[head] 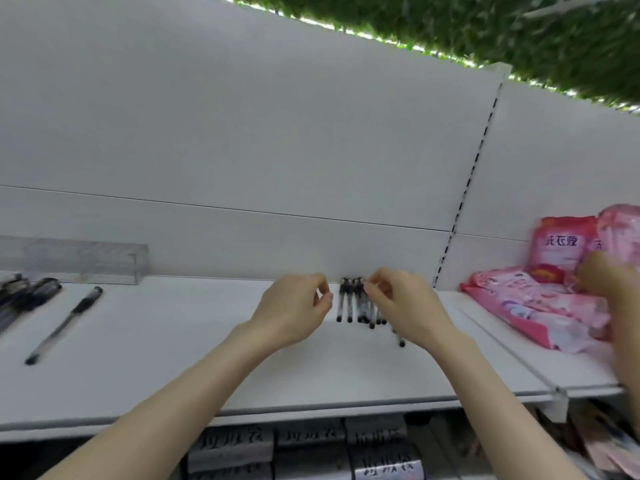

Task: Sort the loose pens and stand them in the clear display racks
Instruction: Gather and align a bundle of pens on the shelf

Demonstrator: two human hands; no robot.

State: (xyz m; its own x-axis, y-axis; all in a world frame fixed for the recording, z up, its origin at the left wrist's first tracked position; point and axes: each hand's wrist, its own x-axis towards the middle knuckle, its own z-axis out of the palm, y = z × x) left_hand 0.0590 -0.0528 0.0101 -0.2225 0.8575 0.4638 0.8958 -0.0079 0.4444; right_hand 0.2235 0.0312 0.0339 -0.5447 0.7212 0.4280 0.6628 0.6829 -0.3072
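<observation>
Bare forearms reach up from the lower edge to a white shelf (207,358), smooth and matte. The left hand (294,308) is curled, thumb against forefinger, with nothing visible in it. The right hand (403,306) pinches the capped ends of a cluster of pens (349,304) lying side by side against the back panel, though blur hides the exact grip. These are slim sticks with clear barrels and black caps and tips. Well to the left stands the clear display rack (83,261), a hard, glassy, box-like trough that appears to hold nothing. Near it lie a single pen (64,325) and a dark heap of pens (24,297). The sorting looks barely begun: pens are being grouped, none seem racked. Soft, glossy pink packets (533,299) crowd the shelf's right end.
</observation>
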